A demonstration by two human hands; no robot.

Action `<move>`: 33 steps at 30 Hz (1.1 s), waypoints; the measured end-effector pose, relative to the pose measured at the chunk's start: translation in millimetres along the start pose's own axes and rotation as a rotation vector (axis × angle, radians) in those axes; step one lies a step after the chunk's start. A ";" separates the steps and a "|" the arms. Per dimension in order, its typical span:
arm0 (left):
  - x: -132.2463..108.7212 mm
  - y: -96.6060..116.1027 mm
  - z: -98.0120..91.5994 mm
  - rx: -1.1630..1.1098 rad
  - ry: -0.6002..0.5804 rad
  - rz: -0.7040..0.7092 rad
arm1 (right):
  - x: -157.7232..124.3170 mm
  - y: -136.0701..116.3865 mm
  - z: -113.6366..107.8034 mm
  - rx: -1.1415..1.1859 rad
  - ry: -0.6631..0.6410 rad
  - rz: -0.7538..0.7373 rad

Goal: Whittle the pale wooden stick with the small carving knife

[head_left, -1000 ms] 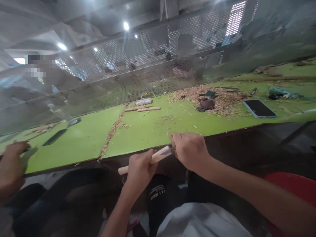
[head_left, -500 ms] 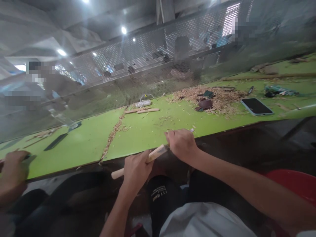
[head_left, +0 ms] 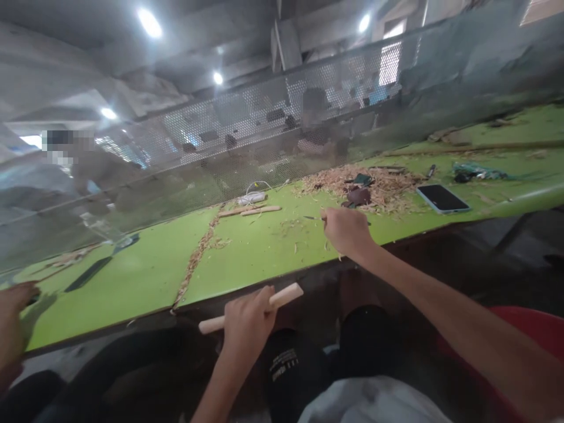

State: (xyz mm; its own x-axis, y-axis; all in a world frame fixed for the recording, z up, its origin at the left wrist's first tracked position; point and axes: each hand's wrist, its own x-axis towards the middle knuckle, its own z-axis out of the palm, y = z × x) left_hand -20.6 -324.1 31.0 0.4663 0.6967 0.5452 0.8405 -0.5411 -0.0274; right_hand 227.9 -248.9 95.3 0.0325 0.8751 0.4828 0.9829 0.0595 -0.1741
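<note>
My left hand (head_left: 250, 320) is wrapped round a pale wooden stick (head_left: 286, 295), held aslant over my lap in front of the table edge. Both ends of the stick stick out of the fist, the right end higher. Up and to the right, my right hand (head_left: 348, 231) is closed on a carving knife (head_left: 312, 218). Its thin blade points left over the table, and a short end shows behind the fist. Knife and stick are apart. A few curled shavings (head_left: 295, 248) lie or hang near the right hand.
A heap of wood shavings (head_left: 388, 191) with dark scraps lies on the green table (head_left: 251, 252). To its right is a phone (head_left: 443, 198). Wooden sticks (head_left: 261, 210) lie farther back, before a perforated screen (head_left: 247, 141). A co-worker's hand (head_left: 13, 317) is at left.
My right hand has swung away from the stick, right and up, carrying the knife off the wood. The left hand still holds the stick, now slightly lower. The view has shifted a little.
</note>
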 end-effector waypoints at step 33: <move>-18.2 43.2 30.6 -1.853 -0.643 -0.544 | -83.0 -40.7 1.1 0.215 0.060 -0.309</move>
State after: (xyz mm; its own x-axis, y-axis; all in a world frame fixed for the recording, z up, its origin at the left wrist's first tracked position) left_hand 15.7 -345.7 -5.7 0.6747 0.7271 -0.1269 -0.1401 0.2950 0.9452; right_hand 185.0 -323.5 61.4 -0.2427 0.7706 0.5893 0.8877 0.4214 -0.1855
